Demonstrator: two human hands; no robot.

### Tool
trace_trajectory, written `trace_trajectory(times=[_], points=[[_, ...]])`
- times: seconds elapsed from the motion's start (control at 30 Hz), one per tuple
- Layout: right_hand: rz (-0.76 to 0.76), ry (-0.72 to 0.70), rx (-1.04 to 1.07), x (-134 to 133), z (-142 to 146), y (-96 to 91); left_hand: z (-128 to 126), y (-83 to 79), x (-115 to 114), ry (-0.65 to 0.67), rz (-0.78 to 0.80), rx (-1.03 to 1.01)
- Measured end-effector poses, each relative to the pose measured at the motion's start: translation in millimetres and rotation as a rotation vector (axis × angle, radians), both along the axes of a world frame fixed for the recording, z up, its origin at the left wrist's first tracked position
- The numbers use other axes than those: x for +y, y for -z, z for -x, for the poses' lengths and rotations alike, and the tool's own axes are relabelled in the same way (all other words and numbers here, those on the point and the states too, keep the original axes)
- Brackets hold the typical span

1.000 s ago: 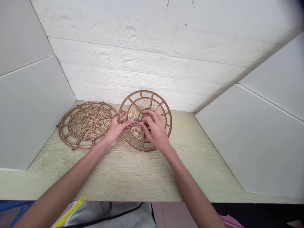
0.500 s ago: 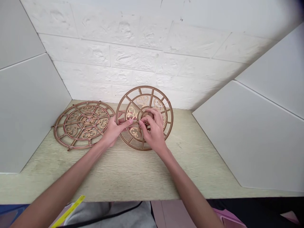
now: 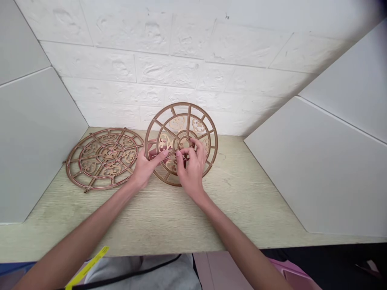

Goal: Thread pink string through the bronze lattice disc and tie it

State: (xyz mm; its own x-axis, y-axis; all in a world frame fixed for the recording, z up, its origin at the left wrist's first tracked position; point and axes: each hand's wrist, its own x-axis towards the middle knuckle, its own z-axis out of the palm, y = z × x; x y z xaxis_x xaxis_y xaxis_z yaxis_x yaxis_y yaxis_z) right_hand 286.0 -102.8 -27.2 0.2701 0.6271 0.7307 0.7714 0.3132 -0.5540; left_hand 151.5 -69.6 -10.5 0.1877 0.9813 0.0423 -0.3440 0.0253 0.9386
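A person sat at a light wood desk (image 3: 169, 225) with both bare hands out in front. A round brown disc (image 3: 178, 123), full of holes and heart shapes, stood up on its edge on the desk, near the middle and in front of the white brick wall (image 3: 166, 68). The left hand (image 3: 146, 169) held the lower left side of the disc, with the thumb in front and the fingers (image 3: 154, 154) going behind it. The right hand (image 3: 190, 171) was curled, and its fingertips (image 3: 181, 154) pinched the disc near the small ring (image 3: 185, 143) at its middle. I could not tell if they had hold of some tiny part there. A second brown disc (image 3: 104, 159) lay flat on the desk, just left of the standing one and close to the left hand. Grey panels (image 3: 33, 137) stood at the sides of the desk.
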Motion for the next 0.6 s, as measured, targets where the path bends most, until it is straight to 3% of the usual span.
trace_trajectory(times=[0.3,0.6], points=[[-0.027,0.024,-0.002,0.0,2.1,0.8,-3.4,5.6,-3.2,-0.030,0.005,-0.024],[-0.036,0.003,-0.015,-2.7,3.4,-3.6,-1.5,7.3,-2.0,-0.051,-0.147,0.041]])
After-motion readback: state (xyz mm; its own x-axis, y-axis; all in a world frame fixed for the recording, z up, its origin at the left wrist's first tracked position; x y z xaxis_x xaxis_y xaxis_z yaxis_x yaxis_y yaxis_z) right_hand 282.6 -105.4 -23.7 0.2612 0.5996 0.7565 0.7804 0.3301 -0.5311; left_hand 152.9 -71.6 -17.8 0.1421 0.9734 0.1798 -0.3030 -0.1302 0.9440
